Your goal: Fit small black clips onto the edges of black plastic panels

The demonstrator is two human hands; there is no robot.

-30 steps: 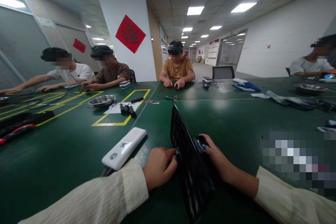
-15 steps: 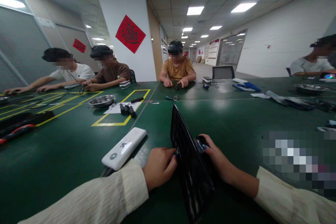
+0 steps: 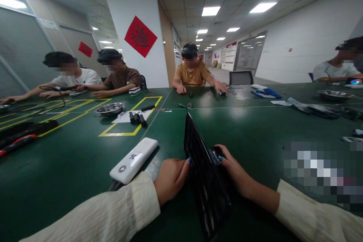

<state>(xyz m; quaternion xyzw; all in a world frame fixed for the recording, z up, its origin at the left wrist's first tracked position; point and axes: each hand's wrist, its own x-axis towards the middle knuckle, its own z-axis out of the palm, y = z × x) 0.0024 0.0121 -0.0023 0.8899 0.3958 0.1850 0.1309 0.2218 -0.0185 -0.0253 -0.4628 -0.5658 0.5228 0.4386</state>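
A black grille-like panel (image 3: 202, 174) stands on edge on the green table (image 3: 70, 174), running from me toward the far side. My left hand (image 3: 171, 177) is curled against its left face, fingertips touching it. My right hand (image 3: 234, 172) grips its right side, fingers wrapped over a small black part (image 3: 217, 152) at the panel's edge. Both sleeves are cream knit. A white power bank (image 3: 134, 159) lies just left of my left hand.
Several people sit around the table. A metal bowl (image 3: 110, 109), small black parts (image 3: 138, 118) and white paper lie inside a yellow-taped rectangle. Red-handled tools (image 3: 17, 141) lie far left. Another bowl (image 3: 334, 94) and blue items (image 3: 268, 93) are far right.
My left hand has shifted slightly on the panel, with the fingertips raised a little. The person opposite has reached one arm out to the right. The panel has not moved.
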